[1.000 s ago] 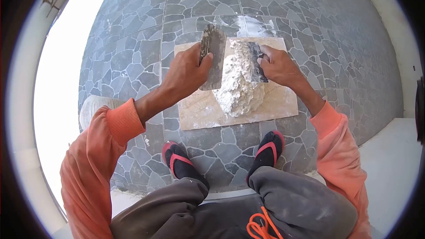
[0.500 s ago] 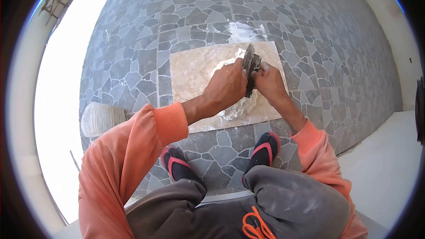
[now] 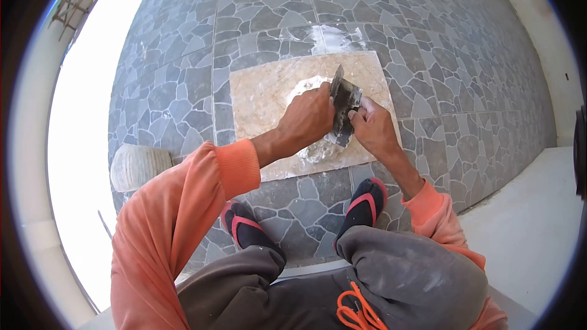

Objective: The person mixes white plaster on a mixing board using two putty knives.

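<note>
Item: dark flat metal trowel blade — tilted on edge over the white putty heap, mid-way across a beige square tile. Holders: left hand, grip closed on the blade's left edge; right hand, grip closed on its right side. Surround — grey stone-patterned floor under the tile; red-strapped sandals near its lower edge.

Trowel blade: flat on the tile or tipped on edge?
Tipped on edge. The trowel blade, gripped by left hand and right hand, stands steeply over the tile.
</note>
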`<state>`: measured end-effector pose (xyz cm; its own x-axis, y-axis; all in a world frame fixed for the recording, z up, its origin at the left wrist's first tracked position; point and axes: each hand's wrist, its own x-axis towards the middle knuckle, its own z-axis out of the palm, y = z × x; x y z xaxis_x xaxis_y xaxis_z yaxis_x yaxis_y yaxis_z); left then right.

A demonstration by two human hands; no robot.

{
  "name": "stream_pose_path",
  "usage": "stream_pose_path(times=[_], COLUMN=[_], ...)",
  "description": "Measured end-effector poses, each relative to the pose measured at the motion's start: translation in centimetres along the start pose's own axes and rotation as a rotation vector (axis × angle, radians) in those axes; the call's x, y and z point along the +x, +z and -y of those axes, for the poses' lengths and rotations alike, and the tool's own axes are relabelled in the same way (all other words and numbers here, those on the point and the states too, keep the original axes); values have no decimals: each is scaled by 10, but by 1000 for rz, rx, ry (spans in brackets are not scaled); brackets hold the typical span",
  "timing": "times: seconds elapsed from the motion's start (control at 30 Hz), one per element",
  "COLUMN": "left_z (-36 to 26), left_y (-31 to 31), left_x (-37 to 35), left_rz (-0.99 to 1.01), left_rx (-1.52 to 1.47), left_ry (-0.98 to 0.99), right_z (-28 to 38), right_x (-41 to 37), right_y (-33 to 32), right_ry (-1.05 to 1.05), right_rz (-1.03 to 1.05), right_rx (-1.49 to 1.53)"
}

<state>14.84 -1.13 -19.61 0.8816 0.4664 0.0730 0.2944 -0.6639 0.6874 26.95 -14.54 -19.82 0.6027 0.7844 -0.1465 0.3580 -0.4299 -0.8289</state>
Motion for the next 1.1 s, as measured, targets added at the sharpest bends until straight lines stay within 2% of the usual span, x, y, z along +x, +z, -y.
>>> stream_pose_path(times=[0.63,0.73,0.83,0.93,1.03,1.1], left_z=[22,20,27,38,51,59], left_y=[-9,-26,-42,-48,-53,-55], left_x=[3,1,-6,-17,-27,-30], left_rz=[-26,-21,19,100,83,80], left_rx=[59,83,186,384,510,548], left_ry=[-45,-14,54,197,400,492], right_z=[16,4,10,17,25,29], right_x=[-18,-10,-6,-7,-13,-18], right_y=[-4,-20,-53,-78,-86,-83], right_ry=[-30,-80,-36,-155,-404,-555], right_rz=[-34,-104,-135,-145,-34,-40], right_rx=[-79,-105,-257,-356,-471,-494])
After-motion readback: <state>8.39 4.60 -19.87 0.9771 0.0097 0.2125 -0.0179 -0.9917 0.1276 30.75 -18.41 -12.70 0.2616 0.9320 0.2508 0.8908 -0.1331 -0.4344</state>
